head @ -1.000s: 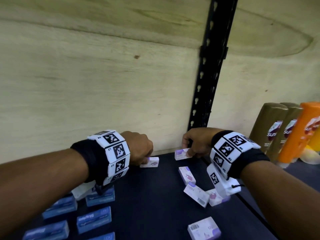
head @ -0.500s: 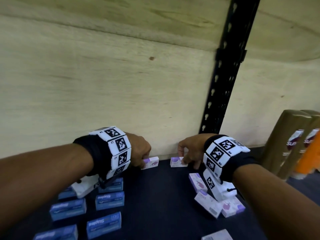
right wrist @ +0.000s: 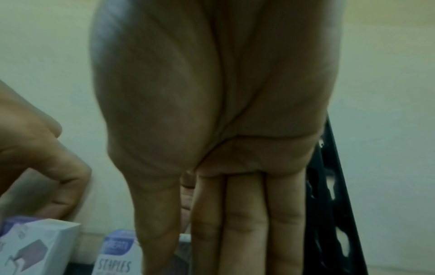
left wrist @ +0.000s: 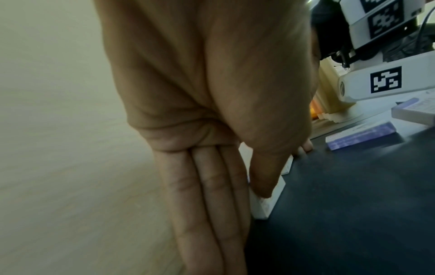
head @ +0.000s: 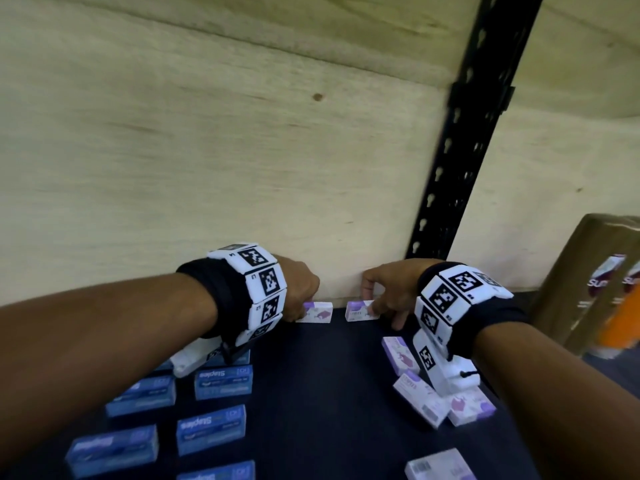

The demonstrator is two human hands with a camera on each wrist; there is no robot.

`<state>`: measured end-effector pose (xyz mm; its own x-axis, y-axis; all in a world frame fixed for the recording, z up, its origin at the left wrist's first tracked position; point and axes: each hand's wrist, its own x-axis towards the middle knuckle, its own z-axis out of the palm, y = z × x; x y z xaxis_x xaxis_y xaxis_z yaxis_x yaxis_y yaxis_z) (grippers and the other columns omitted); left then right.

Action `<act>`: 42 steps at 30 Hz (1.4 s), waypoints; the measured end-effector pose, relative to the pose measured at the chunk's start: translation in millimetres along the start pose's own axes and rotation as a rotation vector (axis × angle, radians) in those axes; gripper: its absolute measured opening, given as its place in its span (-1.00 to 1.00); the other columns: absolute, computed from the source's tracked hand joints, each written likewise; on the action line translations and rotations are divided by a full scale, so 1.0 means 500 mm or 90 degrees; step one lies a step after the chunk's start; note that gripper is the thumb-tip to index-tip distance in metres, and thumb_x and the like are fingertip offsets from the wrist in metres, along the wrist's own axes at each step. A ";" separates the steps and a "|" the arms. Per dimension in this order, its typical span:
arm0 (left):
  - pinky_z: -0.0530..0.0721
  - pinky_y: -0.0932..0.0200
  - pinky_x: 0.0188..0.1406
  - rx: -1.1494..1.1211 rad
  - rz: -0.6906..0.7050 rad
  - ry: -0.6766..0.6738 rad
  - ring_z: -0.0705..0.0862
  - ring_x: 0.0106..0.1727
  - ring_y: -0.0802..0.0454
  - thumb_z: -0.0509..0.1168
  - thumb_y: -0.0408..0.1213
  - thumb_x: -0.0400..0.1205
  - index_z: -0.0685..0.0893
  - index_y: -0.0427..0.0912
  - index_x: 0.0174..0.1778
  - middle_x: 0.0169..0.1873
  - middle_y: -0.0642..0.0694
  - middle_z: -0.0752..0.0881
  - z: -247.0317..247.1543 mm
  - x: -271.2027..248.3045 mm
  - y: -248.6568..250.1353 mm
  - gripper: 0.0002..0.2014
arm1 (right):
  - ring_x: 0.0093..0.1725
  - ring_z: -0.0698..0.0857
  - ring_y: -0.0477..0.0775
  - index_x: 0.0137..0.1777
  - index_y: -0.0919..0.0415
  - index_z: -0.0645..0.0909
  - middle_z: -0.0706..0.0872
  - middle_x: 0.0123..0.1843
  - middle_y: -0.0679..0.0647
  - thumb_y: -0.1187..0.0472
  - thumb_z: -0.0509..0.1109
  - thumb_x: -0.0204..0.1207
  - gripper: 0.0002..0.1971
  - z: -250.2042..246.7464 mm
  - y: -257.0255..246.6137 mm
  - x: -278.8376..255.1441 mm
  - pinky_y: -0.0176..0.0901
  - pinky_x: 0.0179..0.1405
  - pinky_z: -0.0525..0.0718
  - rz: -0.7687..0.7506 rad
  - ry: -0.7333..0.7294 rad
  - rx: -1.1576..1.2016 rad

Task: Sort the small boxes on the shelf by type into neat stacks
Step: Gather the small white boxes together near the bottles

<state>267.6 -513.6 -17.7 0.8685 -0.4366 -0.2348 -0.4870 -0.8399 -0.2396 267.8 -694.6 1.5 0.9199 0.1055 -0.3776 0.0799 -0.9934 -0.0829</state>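
Note:
Two white-and-purple staples boxes stand on the dark shelf (head: pixel 318 393) against the wooden back wall, a small gap between them. My left hand (head: pixel 299 301) pinches the left box (head: pixel 318 312); in the left wrist view its thumb (left wrist: pixel 261 178) presses the box (left wrist: pixel 270 202) against straight fingers. My right hand (head: pixel 379 303) pinches the right box (head: pixel 358 310) by its right end. The right wrist view shows that hand (right wrist: pixel 188 232) over the box marked STAPLES (right wrist: pixel 115 260), with the other box (right wrist: pixel 40 247) to its left.
Several blue staples boxes (head: pixel 211 429) lie in rows at the front left. More white-and-purple boxes (head: pixel 420 400) lie loose at the right, under my right wrist. A black slotted post (head: pixel 460 150) rises behind. Brown and orange bottles (head: pixel 595 282) stand at the far right.
The two held boxes have come closer together along the back wall. My head has turned left, so the bottles now sit at the right edge.

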 end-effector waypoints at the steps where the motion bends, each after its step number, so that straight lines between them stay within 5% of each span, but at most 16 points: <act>1: 0.43 0.18 -0.26 0.002 0.001 0.004 0.57 -0.18 -0.07 0.26 -0.14 0.67 0.62 -0.10 0.01 -0.12 -0.10 0.60 0.000 0.001 0.000 -0.87 | 0.09 0.81 0.28 0.29 0.12 0.54 0.70 -0.18 0.01 0.20 0.41 0.64 -0.75 0.002 0.002 0.003 0.05 0.13 0.73 0.005 -0.003 0.032; 6: 0.51 0.17 -0.22 -0.013 -0.002 0.019 0.73 -0.01 -0.13 0.25 -0.10 0.67 0.66 -0.27 0.16 0.04 -0.17 0.74 0.001 0.000 -0.003 -0.68 | 0.03 0.82 0.33 0.24 0.12 0.53 0.71 -0.25 0.02 0.24 0.40 0.65 -0.79 0.004 0.013 0.007 0.15 0.12 0.76 0.004 -0.009 0.077; 12: 0.52 0.13 -0.10 -0.010 -0.004 0.025 0.54 -0.07 -0.01 0.21 -0.07 0.72 0.52 -0.14 0.28 0.15 -0.11 0.63 0.001 -0.009 0.002 -0.71 | -0.01 0.83 0.29 0.25 0.13 0.54 0.72 -0.26 0.01 0.23 0.41 0.64 -0.77 0.005 0.016 0.008 0.10 0.10 0.76 -0.004 -0.004 0.088; 19: 0.56 0.10 -0.10 -0.010 -0.035 0.048 0.66 0.09 -0.15 0.23 -0.01 0.68 0.40 -0.16 0.33 0.15 -0.17 0.63 0.004 -0.027 0.009 -0.61 | 0.03 0.84 0.21 0.14 0.02 0.48 0.72 -0.31 -0.04 0.20 0.44 0.62 -0.79 0.010 0.026 0.004 0.01 0.12 0.74 0.006 0.008 0.099; 25: 0.56 0.11 -0.19 -0.074 -0.070 0.021 0.60 -0.21 -0.05 0.27 -0.09 0.68 0.28 -0.08 0.30 -0.34 0.01 0.53 -0.007 -0.057 0.011 -0.62 | -0.10 0.84 0.07 0.10 0.03 0.42 0.78 -0.09 0.03 0.19 0.43 0.61 -0.78 0.022 0.045 0.000 -0.07 0.07 0.72 0.014 0.022 0.121; 27: 0.48 0.15 -0.30 -0.041 -0.077 0.028 0.57 -0.29 -0.01 0.24 -0.11 0.68 0.22 -0.04 0.28 -0.34 0.01 0.52 -0.006 -0.071 0.019 -0.64 | 0.00 0.84 0.08 0.01 0.04 0.43 0.80 0.02 0.08 0.22 0.43 0.60 -0.81 0.022 0.050 -0.009 -0.01 0.16 0.73 0.011 0.017 0.130; 30: 0.34 0.21 -0.45 0.048 -0.073 0.069 0.52 -0.38 0.03 0.22 -0.05 0.65 0.16 0.05 0.30 -0.15 -0.02 0.64 -0.014 -0.086 0.032 -0.59 | 0.04 0.82 0.13 -0.04 0.09 0.48 0.77 -0.12 0.02 0.27 0.41 0.62 -0.86 0.018 0.061 -0.035 -0.04 0.16 0.70 0.002 -0.001 0.126; 33: 0.41 0.12 -0.37 0.039 -0.038 0.089 0.58 -0.25 -0.04 0.24 0.07 0.63 0.20 0.05 0.27 0.10 -0.02 0.60 -0.035 -0.088 0.047 -0.57 | -0.09 0.78 0.04 0.05 0.11 0.53 0.72 -0.20 -0.03 0.21 0.45 0.60 -0.86 0.016 0.075 -0.060 -0.18 -0.03 0.69 0.000 -0.014 0.099; 37: 0.48 0.10 -0.19 0.012 0.004 0.052 0.63 -0.01 -0.03 0.22 0.05 0.67 0.42 0.06 0.26 0.14 0.03 0.63 -0.064 -0.083 0.064 -0.70 | -0.08 0.75 -0.09 0.05 -0.01 0.66 0.82 0.00 -0.03 0.01 0.53 0.51 -0.82 0.020 0.094 -0.071 -0.15 0.20 0.68 -0.013 -0.017 0.027; 42: 0.50 0.18 -0.09 -0.047 0.028 -0.019 0.57 -0.05 0.13 0.34 -0.03 0.65 0.64 0.03 0.18 -0.17 0.19 0.61 -0.101 -0.094 0.047 -0.77 | -0.08 0.71 -0.10 -0.06 -0.04 0.74 0.81 -0.04 -0.08 -0.11 0.52 0.47 -0.82 0.025 0.096 -0.085 -0.10 0.22 0.68 -0.015 0.000 -0.010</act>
<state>220.2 -529.1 35.4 0.8423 -0.4650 -0.2726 -0.5161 -0.8418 -0.1585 227.5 -746.2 2.0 0.9176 0.1294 -0.3758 0.1080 -0.9911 -0.0776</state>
